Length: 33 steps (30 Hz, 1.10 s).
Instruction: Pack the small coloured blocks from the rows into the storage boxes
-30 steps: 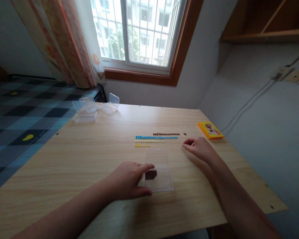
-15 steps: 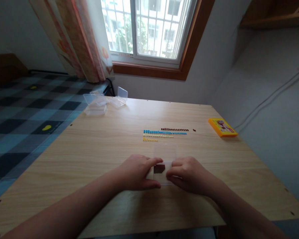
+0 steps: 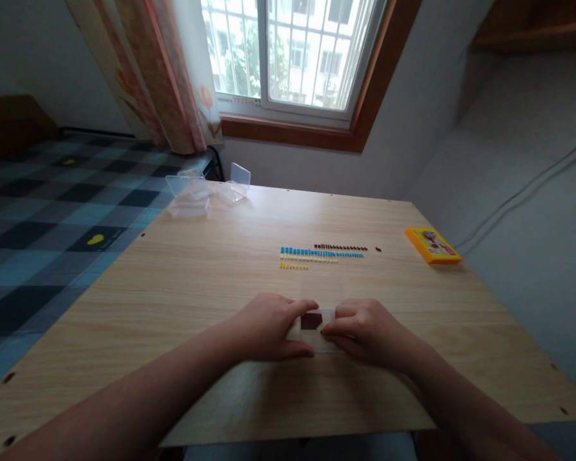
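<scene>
A small clear plastic box point(image 3: 322, 316) with dark brown pieces point(image 3: 310, 321) inside lies on the wooden table point(image 3: 211, 269), near its front edge. My left hand point(image 3: 269, 326) grips the box's left side, thumb below and fingers on top. My right hand point(image 3: 367, 333) holds its right side with fingers curled over it. Most of the box is hidden by both hands. Beyond the box lie neat rows of tiny pieces: blue point(image 3: 321, 252), cream point(image 3: 310, 259), yellow point(image 3: 294, 266) and dark brown point(image 3: 340, 246).
A yellow booklet point(image 3: 432, 245) lies at the table's right side. Open clear plastic boxes point(image 3: 189, 195) stand at the far left corner, one smaller point(image 3: 235, 187) beside them. A window, a curtain and a bed with a checked cover lie beyond.
My right hand left the spot near the rows of pieces and came down onto the clear box, which both hands now hold. The view shifted slightly.
</scene>
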Each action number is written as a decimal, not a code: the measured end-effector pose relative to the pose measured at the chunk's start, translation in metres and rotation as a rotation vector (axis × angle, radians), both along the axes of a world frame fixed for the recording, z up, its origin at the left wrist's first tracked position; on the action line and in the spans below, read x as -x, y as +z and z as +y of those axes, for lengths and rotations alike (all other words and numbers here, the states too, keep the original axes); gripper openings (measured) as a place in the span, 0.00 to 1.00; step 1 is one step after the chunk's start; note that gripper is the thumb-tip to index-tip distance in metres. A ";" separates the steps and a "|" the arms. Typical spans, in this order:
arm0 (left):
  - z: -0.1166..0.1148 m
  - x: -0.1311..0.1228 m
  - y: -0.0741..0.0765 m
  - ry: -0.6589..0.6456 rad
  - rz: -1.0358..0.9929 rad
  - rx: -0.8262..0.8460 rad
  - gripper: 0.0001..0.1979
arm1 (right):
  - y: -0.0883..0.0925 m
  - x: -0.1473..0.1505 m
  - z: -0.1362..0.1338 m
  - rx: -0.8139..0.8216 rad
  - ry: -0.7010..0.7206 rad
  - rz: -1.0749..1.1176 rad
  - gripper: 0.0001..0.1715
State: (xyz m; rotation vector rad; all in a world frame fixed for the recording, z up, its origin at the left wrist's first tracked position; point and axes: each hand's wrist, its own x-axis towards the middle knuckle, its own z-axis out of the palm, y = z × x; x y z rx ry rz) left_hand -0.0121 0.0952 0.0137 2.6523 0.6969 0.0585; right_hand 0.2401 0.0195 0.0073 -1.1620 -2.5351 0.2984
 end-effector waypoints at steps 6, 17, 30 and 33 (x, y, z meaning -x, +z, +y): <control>0.000 0.000 -0.001 0.002 -0.007 -0.003 0.37 | 0.000 0.001 0.000 -0.007 0.011 -0.003 0.12; -0.001 0.000 -0.001 0.003 0.015 -0.013 0.37 | -0.002 0.000 0.000 0.019 0.024 -0.017 0.13; 0.000 0.000 -0.003 0.003 0.005 -0.016 0.37 | 0.000 0.002 0.001 0.001 0.019 -0.006 0.14; 0.000 0.000 -0.003 -0.001 0.000 -0.023 0.37 | 0.000 0.001 0.001 0.004 0.032 0.007 0.14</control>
